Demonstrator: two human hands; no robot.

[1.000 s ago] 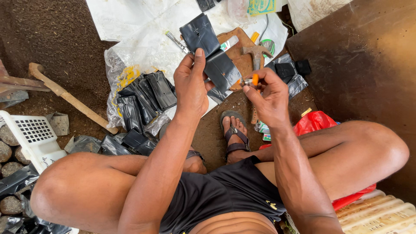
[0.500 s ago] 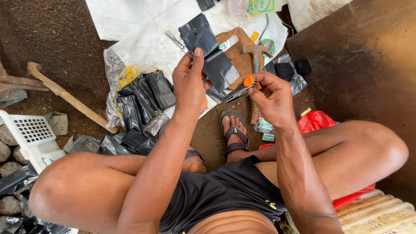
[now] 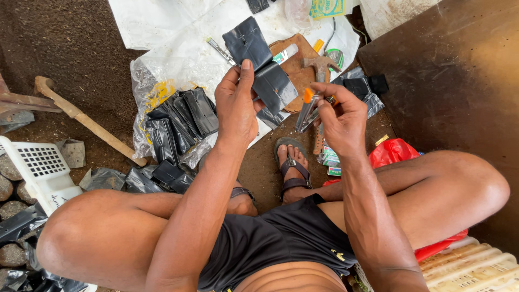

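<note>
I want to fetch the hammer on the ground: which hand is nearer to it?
Right. The right hand, holding an orange-tipped tool, sits just below the hammer in the picture. The left hand, gripping a black piece, is farther off to its left.

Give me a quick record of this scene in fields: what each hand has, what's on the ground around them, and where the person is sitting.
left hand: left hand pinches a black plastic bag, fingers closed on its edge
right hand: right hand grips a metal tool with an orange tip, held upright beside the bag
below the hands: wooden board with a hammer on it, on white plastic sheeting
left of the hands: pile of black bags in clear plastic
far left: white basket, wooden handle
posture: seated low, knees apart, sandalled foot on dirt
</note>
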